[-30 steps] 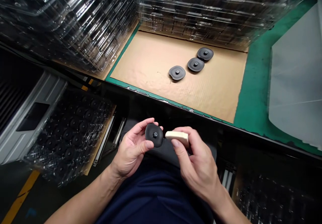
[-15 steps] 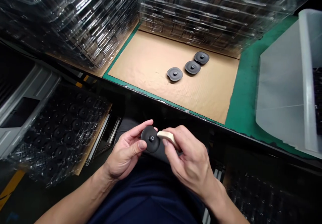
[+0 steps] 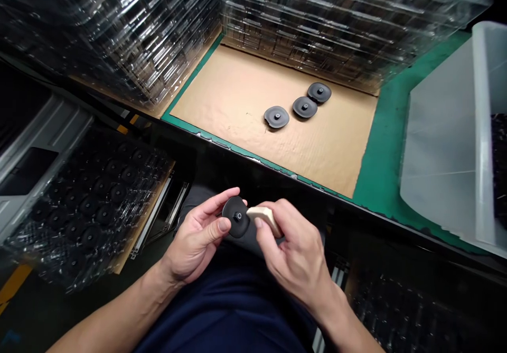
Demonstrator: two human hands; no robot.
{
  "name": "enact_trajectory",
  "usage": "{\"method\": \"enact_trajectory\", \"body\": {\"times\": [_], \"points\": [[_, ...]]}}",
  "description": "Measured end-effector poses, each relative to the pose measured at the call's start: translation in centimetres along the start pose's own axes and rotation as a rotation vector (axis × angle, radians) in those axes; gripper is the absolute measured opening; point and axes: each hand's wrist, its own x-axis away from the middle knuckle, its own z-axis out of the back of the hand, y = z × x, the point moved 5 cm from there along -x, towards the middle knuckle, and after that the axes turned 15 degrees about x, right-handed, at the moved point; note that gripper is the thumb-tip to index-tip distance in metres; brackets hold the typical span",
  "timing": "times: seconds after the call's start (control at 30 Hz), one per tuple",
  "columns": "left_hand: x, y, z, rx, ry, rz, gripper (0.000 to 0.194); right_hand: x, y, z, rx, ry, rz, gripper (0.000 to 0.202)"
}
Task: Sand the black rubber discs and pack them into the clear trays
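Between the thumb and fingers of my left hand [image 3: 200,237] is a black rounded disc-like part [image 3: 233,223] with a short stub at its centre, its face turned up toward me. My right hand [image 3: 295,247] is closed around a cream-coloured flat block [image 3: 264,216]. One end of that block meets the right edge of the disc. On the cardboard sheet [image 3: 222,89] lie three similar black parts: a front one [image 3: 276,117], a middle one [image 3: 304,108] and a rear one [image 3: 319,93]. The last two touch or nearly touch.
Tall stacks of clear plastic trays stand at the left [image 3: 130,41] and back [image 3: 309,30] of the green table [image 3: 380,168]. A translucent bin [image 3: 439,147] sits at the right. Below left, a tray of black parts [image 3: 91,205] rests on a cardboard-topped stand.
The cream block has tilted slightly, showing more of its flat face, while staying at the disc's edge. Both hands keep their holds. The camera view has shifted a little.
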Motion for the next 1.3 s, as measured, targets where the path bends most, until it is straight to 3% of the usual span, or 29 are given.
{"method": "enact_trajectory", "body": {"times": [0.1,0.23,0.4,0.53,0.67,0.77,0.9,1.03,1.17,1.23,1.3], "points": [[-0.1,-0.1,0.1,0.001,0.005,0.023,0.047,-0.1,0.0,-0.6,-0.108,-0.128,0.039,0.016],[-0.1,-0.3,0.5,-0.019,0.067,0.071,0.043,-0.4,0.0,0.2,0.072,0.049,0.094,0.022],[0.1,-0.5,1.2,-0.034,0.175,0.099,0.042,0.2,-0.4,-0.6,0.007,-0.158,0.108,0.016],[0.1,-0.8,0.9,-0.053,0.116,0.166,0.043,0.6,-0.7,-0.2,0.097,-0.017,0.071,0.016],[0.0,-0.6,1.0,-0.032,0.141,0.173,0.044,0.7,-1.0,-0.8,-0.003,-0.156,0.08,0.017],[0.0,-0.5,1.0,-0.036,0.11,0.198,0.046,0.6,-0.9,-0.2,0.046,-0.056,0.055,0.013],[-0.1,-0.2,1.1,-0.029,0.115,0.185,0.043,0.5,-1.1,-0.7,0.002,-0.154,0.118,0.017],[0.0,-0.6,0.6,-0.046,0.019,0.235,0.042,0.5,-1.2,-0.2,0.159,0.013,0.134,0.014],[0.1,0.0,1.0,-0.03,0.116,0.126,0.04,0.7,-1.0,-0.7,0.012,-0.098,0.056,0.013],[0.1,0.0,1.0,-0.055,0.089,0.167,0.041,0.7,-1.1,-0.7,0.013,-0.102,0.077,0.015],[0.1,-0.3,0.6,-0.094,0.005,0.246,0.043,0.6,-1.5,-0.3,0.111,-0.023,0.151,0.016]]}}
